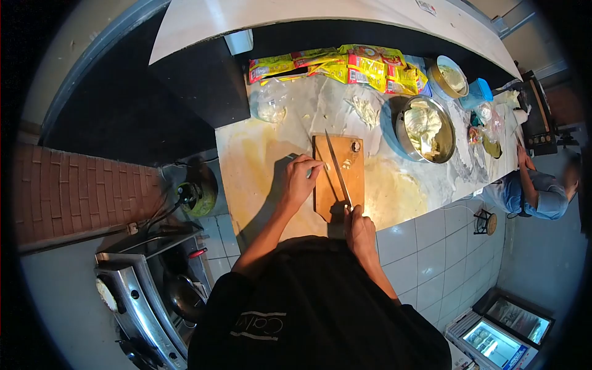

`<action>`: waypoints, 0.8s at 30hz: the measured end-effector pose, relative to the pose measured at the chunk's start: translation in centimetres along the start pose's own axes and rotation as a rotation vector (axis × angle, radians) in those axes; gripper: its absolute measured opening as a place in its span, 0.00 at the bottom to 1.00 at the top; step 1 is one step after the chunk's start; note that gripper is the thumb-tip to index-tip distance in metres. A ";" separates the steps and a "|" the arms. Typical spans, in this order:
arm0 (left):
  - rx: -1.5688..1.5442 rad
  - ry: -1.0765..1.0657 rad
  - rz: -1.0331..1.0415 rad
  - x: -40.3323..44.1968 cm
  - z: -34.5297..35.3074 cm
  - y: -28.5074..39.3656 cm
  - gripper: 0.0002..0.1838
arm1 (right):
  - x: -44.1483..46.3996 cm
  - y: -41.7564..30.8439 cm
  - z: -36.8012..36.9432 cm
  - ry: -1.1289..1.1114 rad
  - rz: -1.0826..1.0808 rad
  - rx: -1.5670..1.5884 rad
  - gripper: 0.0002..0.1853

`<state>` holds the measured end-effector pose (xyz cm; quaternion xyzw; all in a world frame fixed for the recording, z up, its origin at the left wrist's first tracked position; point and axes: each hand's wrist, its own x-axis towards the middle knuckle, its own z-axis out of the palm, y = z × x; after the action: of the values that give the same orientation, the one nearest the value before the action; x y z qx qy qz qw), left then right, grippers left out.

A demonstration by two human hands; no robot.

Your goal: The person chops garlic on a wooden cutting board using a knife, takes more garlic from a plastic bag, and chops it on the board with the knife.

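Note:
My right hand (359, 229) is wrapped round the handle of a long knife (337, 166), whose blade points away over the wooden cutting board (354, 185). At the board's left edge, my left hand (302, 177) has its fingers bent and pressed together; whatever they hold is too small to name. Small pale pieces (346, 164) lie on the board to the right of the blade. Near the board's top right corner sits a small round dark-rimmed item (355, 146).
Beyond the board are a clear plastic bag (271, 105), pale shreds (365, 112) and yellow-red packets (367, 69). To the right stand a metal bowl (449, 137) with cabbage leaves (423, 125), a second bowl (439, 80) and a blue container (481, 92). Another person (536, 192) is at the far right.

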<state>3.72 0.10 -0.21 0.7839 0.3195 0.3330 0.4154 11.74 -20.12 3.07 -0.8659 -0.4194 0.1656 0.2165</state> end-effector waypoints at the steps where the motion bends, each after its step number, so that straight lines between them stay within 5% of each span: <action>1: 0.010 -0.001 -0.021 -0.2 -0.1 0.0 0.05 | -0.2 0.3 0.3 -0.001 0.000 0.000 0.14; 18: 0.066 -0.057 -0.091 -1.6 -2.3 0.0 0.05 | -2.0 1.4 1.3 -0.072 0.011 -0.023 0.15; 24: 0.033 -0.107 -0.084 -2.5 -2.0 0.0 0.05 | -1.9 1.0 1.2 0.080 0.020 0.029 0.14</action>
<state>0.71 -1.01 0.04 0.7933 0.3348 0.2676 0.4325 10.71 -21.92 1.71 -0.8727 -0.3994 0.1389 0.2440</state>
